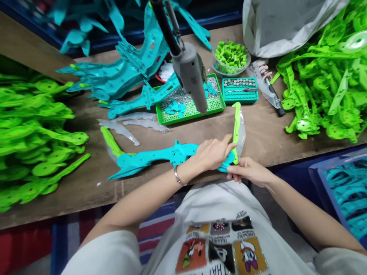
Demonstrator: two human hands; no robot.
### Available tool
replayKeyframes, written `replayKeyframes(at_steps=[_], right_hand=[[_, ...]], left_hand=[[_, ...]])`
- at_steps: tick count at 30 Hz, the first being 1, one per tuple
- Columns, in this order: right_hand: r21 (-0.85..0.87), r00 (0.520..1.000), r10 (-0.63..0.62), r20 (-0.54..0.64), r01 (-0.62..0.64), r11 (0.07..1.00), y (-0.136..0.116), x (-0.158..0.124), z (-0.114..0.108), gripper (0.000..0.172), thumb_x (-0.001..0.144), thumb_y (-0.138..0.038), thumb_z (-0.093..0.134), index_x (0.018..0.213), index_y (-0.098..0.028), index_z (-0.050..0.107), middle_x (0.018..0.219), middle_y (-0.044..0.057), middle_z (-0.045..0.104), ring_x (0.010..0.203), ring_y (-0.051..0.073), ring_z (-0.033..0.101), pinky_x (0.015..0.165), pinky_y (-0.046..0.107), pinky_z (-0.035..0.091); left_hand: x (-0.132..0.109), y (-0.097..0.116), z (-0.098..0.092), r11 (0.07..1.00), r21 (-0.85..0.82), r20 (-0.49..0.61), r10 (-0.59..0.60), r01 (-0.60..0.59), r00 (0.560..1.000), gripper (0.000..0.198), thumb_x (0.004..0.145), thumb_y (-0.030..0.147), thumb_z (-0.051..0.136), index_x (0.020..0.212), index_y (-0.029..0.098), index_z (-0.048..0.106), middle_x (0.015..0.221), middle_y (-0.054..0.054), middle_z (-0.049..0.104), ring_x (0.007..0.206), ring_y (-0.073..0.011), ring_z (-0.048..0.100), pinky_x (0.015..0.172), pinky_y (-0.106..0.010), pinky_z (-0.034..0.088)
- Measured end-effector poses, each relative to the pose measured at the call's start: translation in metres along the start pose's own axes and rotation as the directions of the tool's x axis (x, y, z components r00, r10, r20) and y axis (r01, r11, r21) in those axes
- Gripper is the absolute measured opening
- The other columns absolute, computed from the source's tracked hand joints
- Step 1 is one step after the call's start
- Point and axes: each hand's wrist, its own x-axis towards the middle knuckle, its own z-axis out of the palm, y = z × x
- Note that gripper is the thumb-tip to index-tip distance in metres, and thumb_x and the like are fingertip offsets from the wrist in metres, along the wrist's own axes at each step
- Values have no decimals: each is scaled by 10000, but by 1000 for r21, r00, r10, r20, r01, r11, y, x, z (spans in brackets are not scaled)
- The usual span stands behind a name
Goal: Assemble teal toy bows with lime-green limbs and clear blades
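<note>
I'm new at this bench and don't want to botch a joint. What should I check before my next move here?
1. Support: teal part lies on the table: ok.
2. Hold-down: left hand presses on it: ok.
3. Grip: right hand pinches its end beside the green blade: ok.
4. Joint: blade seated in the teal part: cannot tell, the hands hide it.
5. Tool: screwdriver hangs over the screw tray, in neither hand: not ok.
</note>
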Motion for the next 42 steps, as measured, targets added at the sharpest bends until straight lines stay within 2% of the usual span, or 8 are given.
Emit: replayKeyframes(at_steps=[9, 14, 16, 19, 22, 30, 35, 42], right_hand=[[91, 997, 4, -83, 4, 996, 7, 7, 12, 422, 733, -521, 834, 725, -131, 673, 657, 23, 693, 467, 60, 544, 446, 195, 457], [160, 995, 27, -93, -12, 987, 2, 6, 16, 419, 713, -502, 854, 765, -130, 669, 679, 30, 704, 470, 64, 547, 448, 202, 471], [164, 995, 37, -89, -22, 986, -1, 5, 19, 425, 715, -507, 852, 774, -128, 670, 678, 31, 704, 467, 64, 546, 448, 201, 471], [155, 996, 40, -82, -27, 987, -2, 3, 25, 428, 719, -514, 848, 784, -129, 672, 689, 34, 705, 468, 64, 547, 452, 203, 471], [131, 997, 34, -69, -25, 991, 1, 4, 33, 432, 726, -528, 836, 786, -134, 670, 699, 33, 702, 471, 69, 547, 450, 209, 469], [-116, 991, -115, -71, 107, 988, -2, -14, 27, 384, 871, -528, 701, 930, -149, 673, 787, 47, 712, 654, 140, 659, 632, 278, 557], [-400, 830, -498, -251, 380, 834, -3, -25, 19, 573, 855, -380, 744, 1337, -209, 485, 1170, 120, 669, 939, 211, 689, 797, 371, 616], [-820, 502, -861, -81, 457, 344, -8, -21, 25, 997, 783, -390, 812, 1587, -309, 229, 1643, 153, 225, 1467, 437, 353, 1069, 616, 507]], left_hand=[[1, -13, 4, 989, -124, -159, 64, -85, 985, 540, 1053, 532, 290, 1487, 253, 449, 929, -95, 760, 844, -274, 733, 757, -365, 522], [-59, -30, 12, 895, -443, -551, -235, -42, 801, 374, 1029, 467, 432, 997, 170, 657, 861, -87, 732, 825, -204, 708, 792, -318, 526], [-90, -30, 25, 719, -691, -320, -403, 80, 858, 413, 998, 516, 498, 790, 182, 623, 661, -37, 674, 619, -161, 665, 662, -281, 522], [-114, -18, 49, 137, -964, 159, -394, 229, 905, 426, 924, 584, 604, 1006, 167, 639, 879, -84, 752, 686, -189, 729, 650, -303, 574], [-103, 1, 63, -306, -946, 219, -376, 103, 900, 506, 844, 539, 736, 1158, 170, 587, 1120, -125, 742, 904, -231, 753, 833, -391, 607], [-85, 11, 58, -437, -899, 247, -451, 29, 858, 377, 777, 398, 831, 977, 151, 628, 890, -51, 754, 787, -202, 735, 787, -399, 634], [-94, 4, 50, -448, -893, 275, -450, 51, 850, 358, 767, 372, 834, 985, 162, 642, 919, -52, 768, 844, -234, 751, 826, -445, 634], [-104, 3, 48, -421, -905, 277, -479, 59, 833, 359, 758, 387, 822, 1004, 187, 655, 927, -52, 779, 915, -260, 753, 835, -418, 628]])
